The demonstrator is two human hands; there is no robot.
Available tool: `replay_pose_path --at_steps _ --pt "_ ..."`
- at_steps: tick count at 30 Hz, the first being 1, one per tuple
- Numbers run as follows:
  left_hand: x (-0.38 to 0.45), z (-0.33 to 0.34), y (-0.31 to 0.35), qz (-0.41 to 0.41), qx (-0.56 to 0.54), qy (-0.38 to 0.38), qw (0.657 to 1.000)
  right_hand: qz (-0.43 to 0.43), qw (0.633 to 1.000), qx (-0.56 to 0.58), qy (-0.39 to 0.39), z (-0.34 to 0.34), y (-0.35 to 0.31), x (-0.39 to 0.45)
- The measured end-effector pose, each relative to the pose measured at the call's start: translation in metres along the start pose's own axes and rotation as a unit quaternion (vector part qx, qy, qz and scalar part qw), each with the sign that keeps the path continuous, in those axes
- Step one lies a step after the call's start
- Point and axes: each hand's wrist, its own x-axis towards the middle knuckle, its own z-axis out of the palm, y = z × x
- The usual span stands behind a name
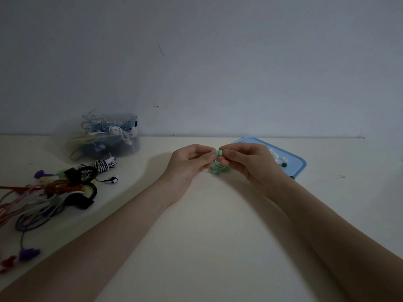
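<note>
A small bundle of green earphones (218,165) hangs between both hands above the middle of the cream table (209,236). My left hand (192,162) pinches the bundle's top from the left. My right hand (244,160) pinches it from the right, fingertips meeting at the green earbud ends. The coiled green cable dangles below the fingers; part of it is hidden by them.
A clear plastic box (104,138) full of tangled blue and white earphones stands at the back left. Loose wound earphones in black, red and purple (50,192) lie at the left. A blue lid (290,158) holding white earphones lies behind my right hand. A wall rises behind.
</note>
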Motion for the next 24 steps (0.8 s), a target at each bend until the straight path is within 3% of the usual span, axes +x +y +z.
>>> replay_pose_path --at_steps 7,15,21,24 --pt "0.0003 -0.0014 0.0001 -0.006 0.012 -0.028 1.0 0.016 1.0 0.017 0.007 -0.0012 -0.0038 -0.0016" --pt "-0.0044 -0.0019 0.0014 0.021 0.062 -0.05 0.997 0.104 0.993 0.057 -0.015 -0.0043 -0.0067 -0.0033" --pt "-0.002 -0.006 0.0066 -0.024 -0.026 -0.061 0.997 0.064 0.997 0.043 -0.029 0.0003 -0.0081 -0.0026" --pt "-0.0024 -0.0044 0.0027 -0.007 -0.005 -0.037 0.999 0.055 0.996 0.069 0.001 0.0039 -0.0007 -0.0026"
